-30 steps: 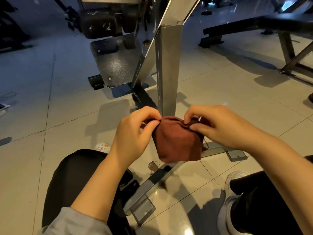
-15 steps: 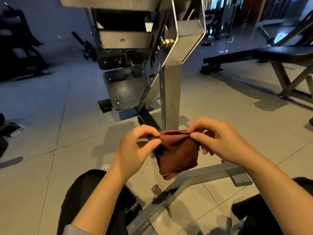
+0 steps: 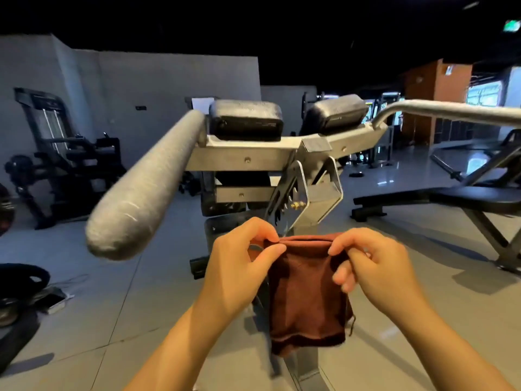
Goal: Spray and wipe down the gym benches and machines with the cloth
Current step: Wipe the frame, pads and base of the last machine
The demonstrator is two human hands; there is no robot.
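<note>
A dark red cloth [image 3: 307, 294] hangs folded in front of me, pinched at its top edge by both hands. My left hand [image 3: 239, 266] grips the left corner and my right hand [image 3: 375, 266] grips the right corner. Right behind the cloth stands a grey steel machine [image 3: 304, 193] with two black pads [image 3: 245, 119] on top. A thick grey padded handle [image 3: 146, 184] juts toward me on the left, and a bare metal bar [image 3: 451, 111] reaches out to the right. No spray bottle is in view.
A black flat bench [image 3: 465, 198] stands to the right on the tiled floor. A dark weight machine [image 3: 56, 153] sits against the left wall. Dark gear and a flat white item [image 3: 56, 301] lie on the floor at the left edge.
My view has swung up from the machine's base and floor to its top pads and handles. Both hands rose with the cloth, which now hangs longer from its stretched top edge.
</note>
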